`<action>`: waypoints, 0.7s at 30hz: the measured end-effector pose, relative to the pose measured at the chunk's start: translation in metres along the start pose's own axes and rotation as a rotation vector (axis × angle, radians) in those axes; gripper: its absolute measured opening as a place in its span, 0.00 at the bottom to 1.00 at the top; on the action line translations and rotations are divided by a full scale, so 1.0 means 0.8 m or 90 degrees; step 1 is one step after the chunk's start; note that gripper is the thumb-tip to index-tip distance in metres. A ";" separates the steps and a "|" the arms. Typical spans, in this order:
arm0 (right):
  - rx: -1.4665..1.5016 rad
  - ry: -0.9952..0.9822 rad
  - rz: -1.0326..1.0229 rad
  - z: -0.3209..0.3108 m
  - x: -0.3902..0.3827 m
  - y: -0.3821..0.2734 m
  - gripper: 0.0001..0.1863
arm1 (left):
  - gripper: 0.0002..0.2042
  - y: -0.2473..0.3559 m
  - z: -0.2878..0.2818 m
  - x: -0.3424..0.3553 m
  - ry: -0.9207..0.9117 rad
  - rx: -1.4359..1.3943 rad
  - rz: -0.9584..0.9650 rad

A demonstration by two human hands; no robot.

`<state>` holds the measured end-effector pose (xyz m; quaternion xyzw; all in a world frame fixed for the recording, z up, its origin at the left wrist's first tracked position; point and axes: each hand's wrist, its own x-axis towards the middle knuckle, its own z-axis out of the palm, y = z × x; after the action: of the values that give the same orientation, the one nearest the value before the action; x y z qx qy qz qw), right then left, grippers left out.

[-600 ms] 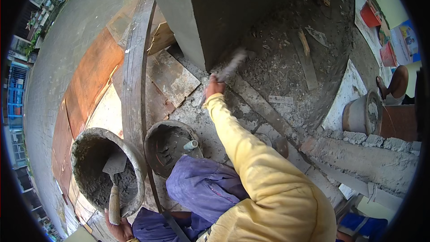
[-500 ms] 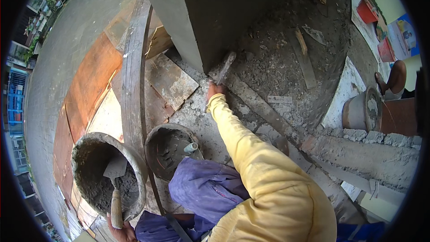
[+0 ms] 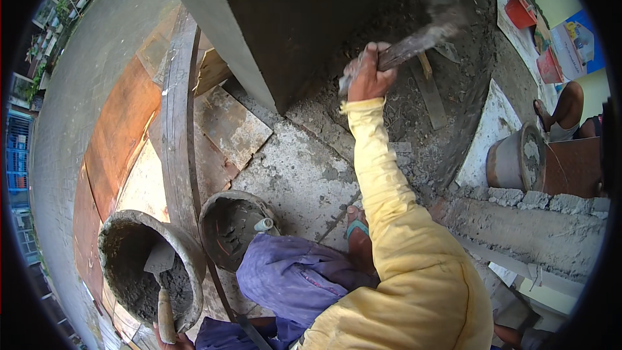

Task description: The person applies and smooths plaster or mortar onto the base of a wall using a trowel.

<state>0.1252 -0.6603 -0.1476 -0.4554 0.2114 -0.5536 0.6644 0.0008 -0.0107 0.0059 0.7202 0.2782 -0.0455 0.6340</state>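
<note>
My right hand (image 3: 370, 72) is raised to the right of the pillar's lower corner, closed round a long grey stick-like tool (image 3: 414, 47). Motion smears the tool's far end, so its exact kind does not show. The smooth grey pillar (image 3: 243, 45) stands ahead. At the bottom left edge, my left hand (image 3: 173, 342) lies by the wooden handle of a trowel (image 3: 165, 314), its fingers mostly cut off or hidden. That trowel's blade sits on wet mortar inside a tilted, crusted bucket (image 3: 193, 262).
A shallower mortar-coated tub (image 3: 212, 236) stands beside my knee. Plywood sheets (image 3: 126, 123) and a long beam (image 3: 178, 110) lie leftward. To the right are a low rough wall (image 3: 525, 227), another bucket (image 3: 504, 165), red pails (image 3: 518, 11) and another person's leg (image 3: 570, 107).
My right hand has lifted from the pillar's base up and to the right, swinging the tool with it. My sandalled foot has come into view; the left hand stays by the trowel.
</note>
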 end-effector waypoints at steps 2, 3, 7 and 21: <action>-0.074 0.047 -0.026 0.006 0.001 0.047 0.10 | 0.25 0.001 0.003 0.000 0.003 0.010 0.005; -0.115 0.049 -0.103 0.005 -0.003 0.080 0.11 | 0.25 0.003 0.004 0.000 0.002 0.014 0.010; -0.160 0.233 0.665 -0.008 -0.075 0.184 0.11 | 0.25 0.005 0.017 -0.001 -0.021 0.024 0.033; -0.135 0.034 -0.037 -0.008 0.067 -0.024 0.07 | 0.25 -0.003 0.002 0.026 -0.037 -0.100 -0.045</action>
<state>0.1259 -0.7117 -0.1226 -0.5139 0.2733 -0.5593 0.5902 0.0173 -0.0049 -0.0052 0.6565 0.2879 -0.0668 0.6940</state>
